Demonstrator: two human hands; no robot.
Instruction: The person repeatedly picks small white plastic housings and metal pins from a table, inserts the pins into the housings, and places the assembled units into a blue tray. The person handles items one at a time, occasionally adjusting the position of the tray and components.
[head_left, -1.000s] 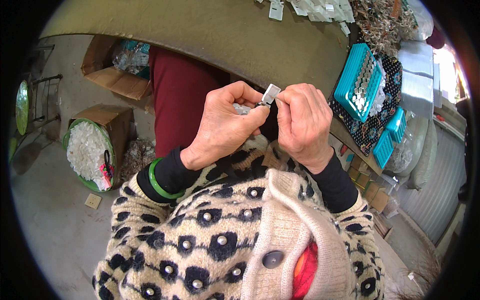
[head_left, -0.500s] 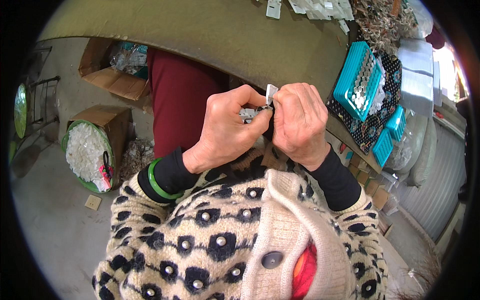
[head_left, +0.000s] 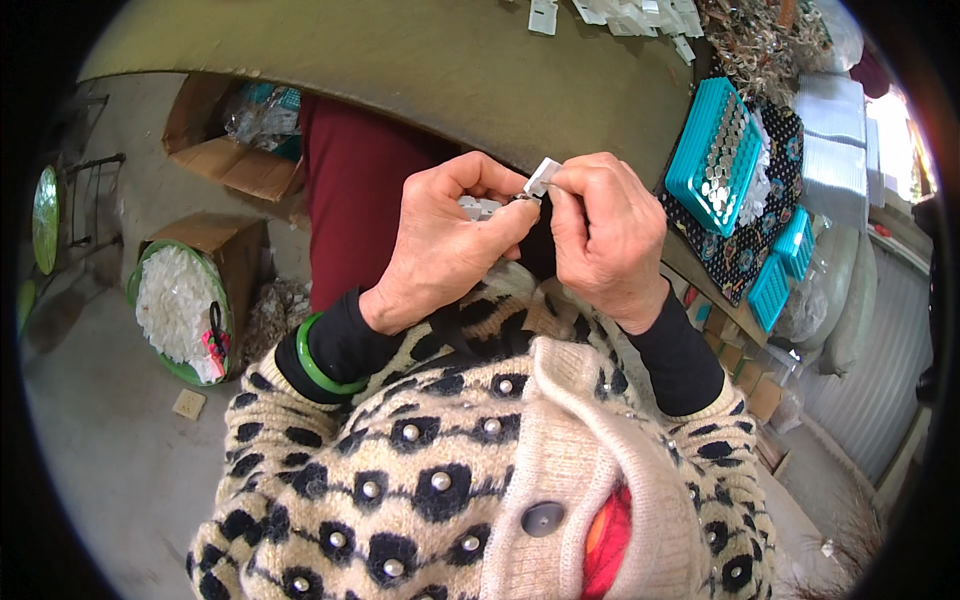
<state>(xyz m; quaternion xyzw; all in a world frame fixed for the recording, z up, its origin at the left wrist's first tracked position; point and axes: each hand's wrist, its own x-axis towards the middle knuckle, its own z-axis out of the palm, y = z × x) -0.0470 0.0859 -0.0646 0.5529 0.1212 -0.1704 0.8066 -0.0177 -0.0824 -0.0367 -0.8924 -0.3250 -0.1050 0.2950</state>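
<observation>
My left hand (head_left: 445, 245) is closed, its thumb and forefinger pinching the lower end of a small white card (head_left: 542, 176). More white pieces (head_left: 479, 208) are tucked inside its curled fingers. A small dark item shows at the left fingertips, too small to make out. My right hand (head_left: 608, 238) is closed as well, with thumb and forefinger pinched together at the right edge of the same card. Whatever fine thing the right fingertips may hold is hidden. Both hands are above my lap, close to the near edge of the table (head_left: 400, 60).
White cards (head_left: 640, 15) lie at the table's far edge, beside a heap of small tangled pieces (head_left: 765, 45). Stacked teal trays (head_left: 715, 160) with shiny pieces rest on dark patterned cloth (head_left: 735, 255). Left on the floor are a green-rimmed basket (head_left: 180, 310) of white pieces and a cardboard box (head_left: 230, 165).
My right hand has shifted slightly right and its fingers have opened out a little from the left hand. The white card has tilted to the right and shows more of its face.
</observation>
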